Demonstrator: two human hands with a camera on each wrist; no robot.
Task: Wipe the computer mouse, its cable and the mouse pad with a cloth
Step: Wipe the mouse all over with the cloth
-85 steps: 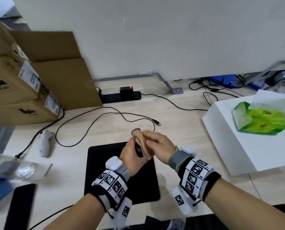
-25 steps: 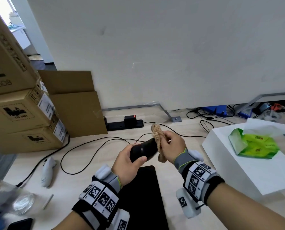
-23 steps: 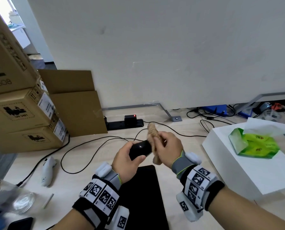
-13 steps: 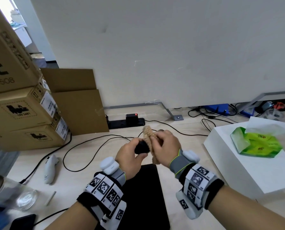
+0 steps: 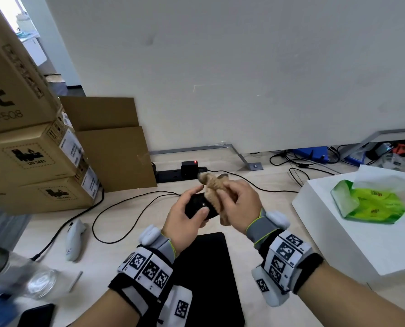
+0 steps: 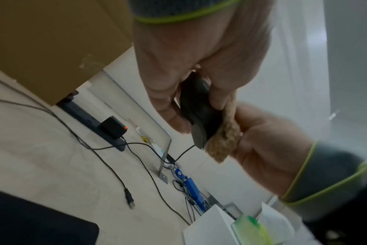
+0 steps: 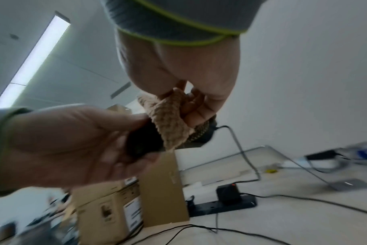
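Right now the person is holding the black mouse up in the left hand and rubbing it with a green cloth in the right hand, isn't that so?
Not quite: the cloth is tan, not green, as the head view shows. The rest holds: the left hand holds the black mouse up off the desk, and the right hand rubs it with that cloth.

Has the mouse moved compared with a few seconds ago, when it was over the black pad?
Yes. The mouse, gripped by the left hand, now sits beyond the mouse pad's far edge, nearer the power strip, instead of over the pad.
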